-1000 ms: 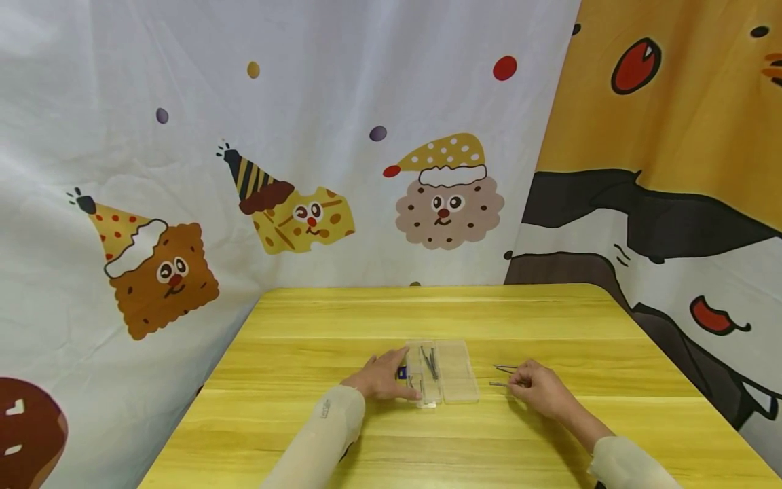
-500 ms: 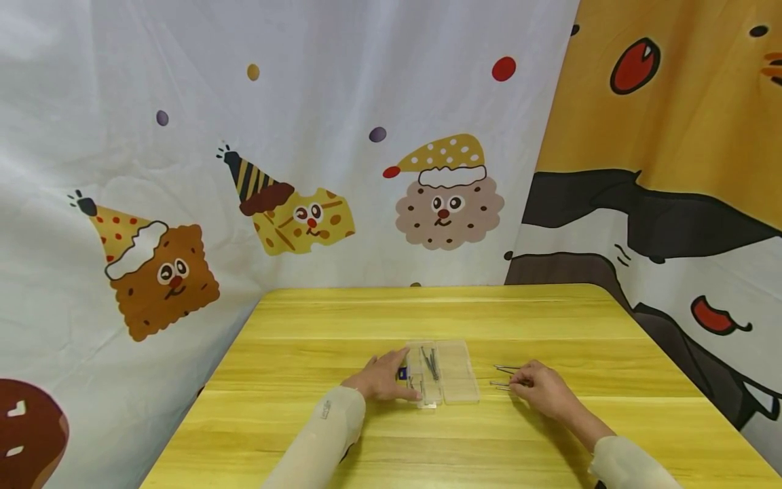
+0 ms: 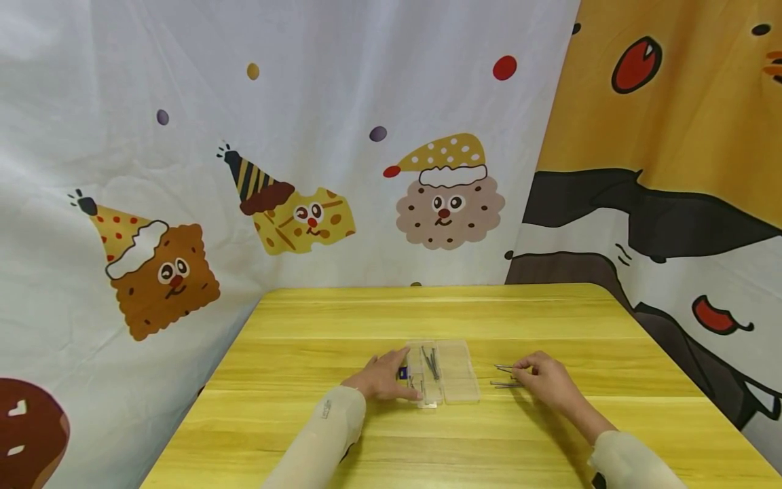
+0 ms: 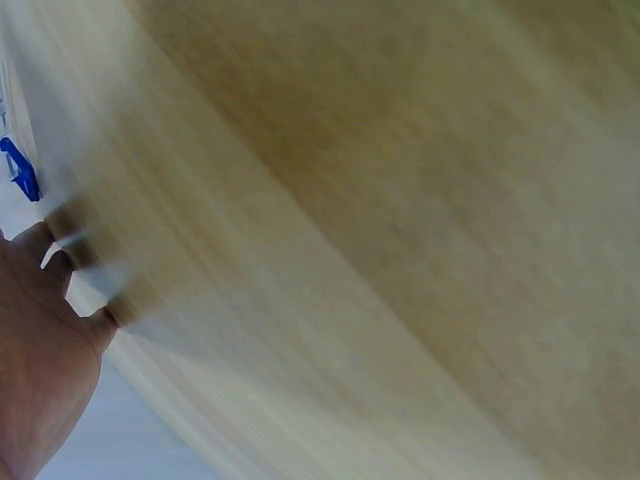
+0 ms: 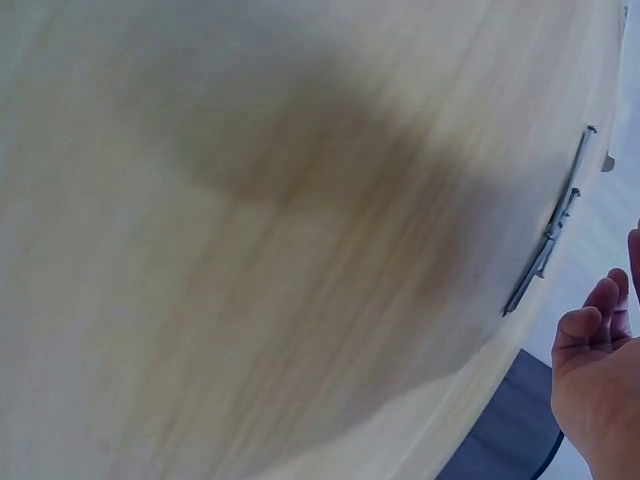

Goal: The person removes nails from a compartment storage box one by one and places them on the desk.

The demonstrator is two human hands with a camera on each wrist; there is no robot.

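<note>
A clear plastic compartment box point(image 3: 461, 380) lies with its lid folded out to the right. Several grey nails point(image 3: 430, 363) are inside its left half. My left hand point(image 3: 383, 377) spans the box's left side, holding it between the thumb at the near end and the index finger toward the far end; in the left wrist view its fingers are partly blurred. To the right of the box, loose nails point(image 5: 550, 235) lie bunched on the table. Over them is my right hand point(image 3: 546, 380), fingers curled and fingertips close together at one nail's end; whether they pinch it is unclear.
The wood-grained table point(image 3: 342, 312) extends around both hands. A small blue piece point(image 3: 402, 373) sits at the box's left edge, beside the left palm. A cartoon-printed cloth point(image 3: 342, 81) hangs behind the table's far edge.
My right hand has shifted slightly away from me and up, from the nearer nails toward the farther one, uncovering more of the nearer nails. My left hand and the box have stayed put.
</note>
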